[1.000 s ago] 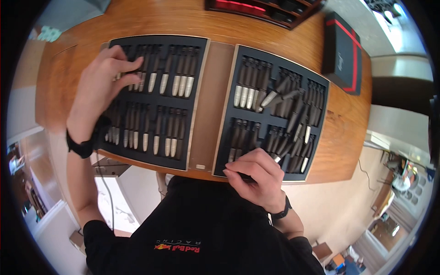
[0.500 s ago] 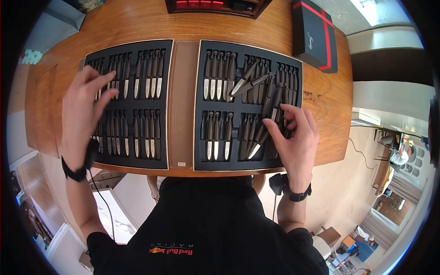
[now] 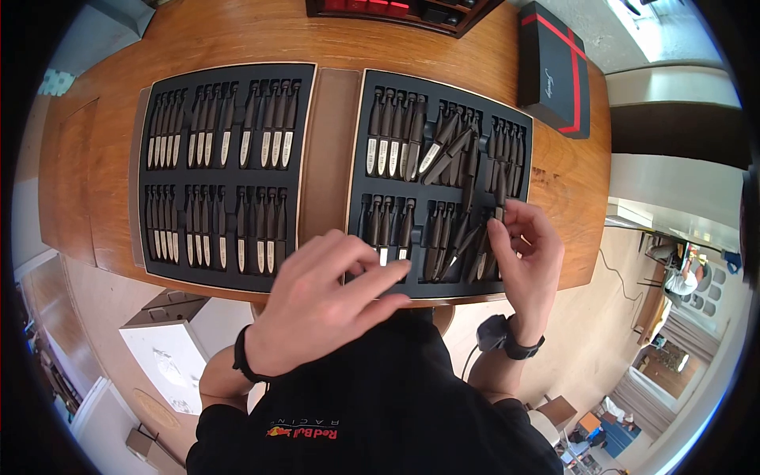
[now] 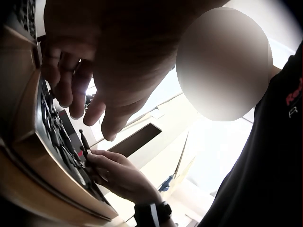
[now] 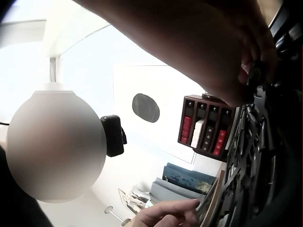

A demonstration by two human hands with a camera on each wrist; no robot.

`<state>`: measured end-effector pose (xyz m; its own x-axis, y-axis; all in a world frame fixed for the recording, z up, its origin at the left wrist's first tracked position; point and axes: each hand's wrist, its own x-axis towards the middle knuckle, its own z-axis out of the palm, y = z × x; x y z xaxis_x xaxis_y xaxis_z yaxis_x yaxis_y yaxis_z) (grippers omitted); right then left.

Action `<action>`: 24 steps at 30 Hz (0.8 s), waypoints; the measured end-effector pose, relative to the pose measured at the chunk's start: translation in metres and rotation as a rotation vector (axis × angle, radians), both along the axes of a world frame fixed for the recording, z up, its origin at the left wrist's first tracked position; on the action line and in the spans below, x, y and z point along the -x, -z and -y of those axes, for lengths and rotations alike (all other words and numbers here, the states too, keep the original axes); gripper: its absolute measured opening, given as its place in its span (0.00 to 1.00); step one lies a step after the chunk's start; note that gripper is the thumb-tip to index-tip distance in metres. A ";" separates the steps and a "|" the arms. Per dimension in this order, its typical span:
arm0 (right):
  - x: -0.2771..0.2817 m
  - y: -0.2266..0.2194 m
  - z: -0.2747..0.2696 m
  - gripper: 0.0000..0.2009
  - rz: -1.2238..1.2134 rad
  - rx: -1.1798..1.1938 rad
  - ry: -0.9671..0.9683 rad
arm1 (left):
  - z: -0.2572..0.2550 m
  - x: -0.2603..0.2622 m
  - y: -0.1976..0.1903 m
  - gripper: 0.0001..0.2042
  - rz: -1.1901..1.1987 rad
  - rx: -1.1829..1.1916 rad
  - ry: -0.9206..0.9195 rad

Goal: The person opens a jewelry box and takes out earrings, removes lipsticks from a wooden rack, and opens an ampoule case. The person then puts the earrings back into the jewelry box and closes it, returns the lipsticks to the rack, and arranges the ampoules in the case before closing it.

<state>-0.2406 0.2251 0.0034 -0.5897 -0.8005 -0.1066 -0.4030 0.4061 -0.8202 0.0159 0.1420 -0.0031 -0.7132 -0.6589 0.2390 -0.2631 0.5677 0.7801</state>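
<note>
An open book-like case has a left tray (image 3: 162,178) and a right tray (image 3: 388,187), both holding slim dark pen-like sticks with pale silver ends. Those on the left stand in neat rows; on the right, several loose sticks (image 3: 447,146) lie crossed over the slotted ones. My right hand (image 3: 532,257) pinches one dark stick (image 4: 84,139) between thumb and fingertips over the right tray's right side. My left hand (image 3: 321,305) hovers at the right tray's near left corner, fingers loosely extended and holding nothing. It hides part of the case's spine and that corner.
A black box with a red ribbon (image 3: 554,71) lies behind the right tray. A dark wooden rack with red pieces (image 3: 388,12) stands at the table's (image 3: 237,39) far edge. A small black device (image 3: 492,332) is strapped at my right wrist.
My left hand has left the left tray and moved right, to the right tray's near corner. My right hand has gone from the near edge to the right side, where it now pinches a stick.
</note>
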 end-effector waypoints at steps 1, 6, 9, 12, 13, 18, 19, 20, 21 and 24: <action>-0.003 -0.002 -0.003 0.12 0.070 0.055 -0.009 | -0.002 0.005 -0.002 0.23 -0.038 -0.050 -0.013; -0.042 -0.011 -0.009 0.16 0.044 0.203 -0.307 | -0.005 0.023 -0.004 0.29 -0.261 -0.346 -0.218; -0.062 -0.009 0.004 0.20 -0.126 0.256 -0.470 | -0.005 0.024 -0.004 0.28 -0.313 -0.427 -0.272; -0.073 -0.002 0.016 0.21 -0.130 0.292 -0.494 | -0.004 0.021 0.002 0.23 -0.402 -0.476 -0.328; -0.074 0.002 0.020 0.20 -0.113 0.306 -0.509 | 0.000 0.014 -0.001 0.22 -0.370 -0.524 -0.343; -0.077 0.016 0.027 0.15 -0.103 0.376 -0.543 | 0.038 -0.030 -0.012 0.17 -0.236 -0.613 -0.497; -0.079 0.019 0.026 0.14 -0.080 0.360 -0.531 | 0.048 -0.039 -0.016 0.18 -0.209 -0.556 -0.513; -0.080 0.020 0.026 0.14 -0.056 0.345 -0.517 | 0.059 -0.048 -0.020 0.18 -0.182 -0.498 -0.527; -0.081 0.021 0.027 0.14 -0.051 0.349 -0.517 | 0.070 -0.056 -0.025 0.19 -0.059 -0.419 -0.555; -0.080 0.022 0.025 0.13 -0.092 0.354 -0.543 | 0.109 -0.074 -0.023 0.22 0.258 -0.161 -0.578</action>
